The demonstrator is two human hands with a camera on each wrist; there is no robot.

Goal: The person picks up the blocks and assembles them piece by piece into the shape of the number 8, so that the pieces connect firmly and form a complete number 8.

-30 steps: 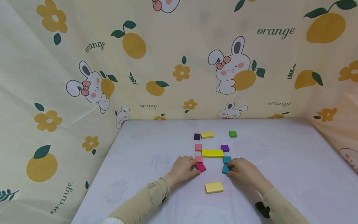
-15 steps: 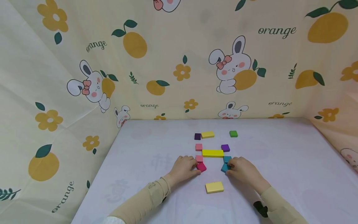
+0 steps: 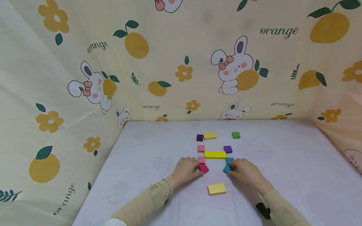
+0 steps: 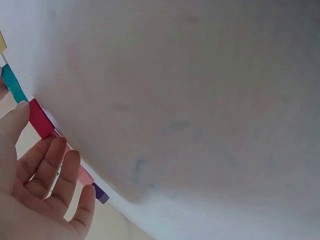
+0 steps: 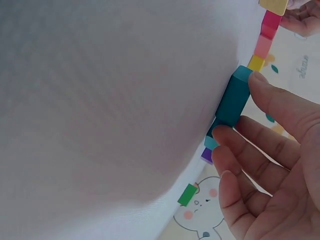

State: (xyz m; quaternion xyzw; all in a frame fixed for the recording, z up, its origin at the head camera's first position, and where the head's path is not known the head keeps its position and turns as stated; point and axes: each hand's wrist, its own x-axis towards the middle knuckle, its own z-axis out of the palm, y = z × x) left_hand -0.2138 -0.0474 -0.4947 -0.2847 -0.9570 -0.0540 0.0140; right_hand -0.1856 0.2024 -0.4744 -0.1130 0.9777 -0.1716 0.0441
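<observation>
My left hand pinches a crimson block between thumb and fingers. That block sits askew just in front of a pink block. Opposite, my right hand pinches a teal block, thumb at one end and fingertips at the other. In the head view this teal block lies turned, its far corner by a second teal block, and the fingers cover part of it. A long yellow block lies between the pink and teal pieces. Another pink block and a purple block lie behind.
A pale yellow block lies nearer me, between the forearms. Farther back are a dark purple block beside another yellow block, and a green block. A patterned cloth rises behind the white table.
My right hand has shifted slightly left, and the teal block in it has turned and slid a little left. The left hand and crimson block stay about where they were.
</observation>
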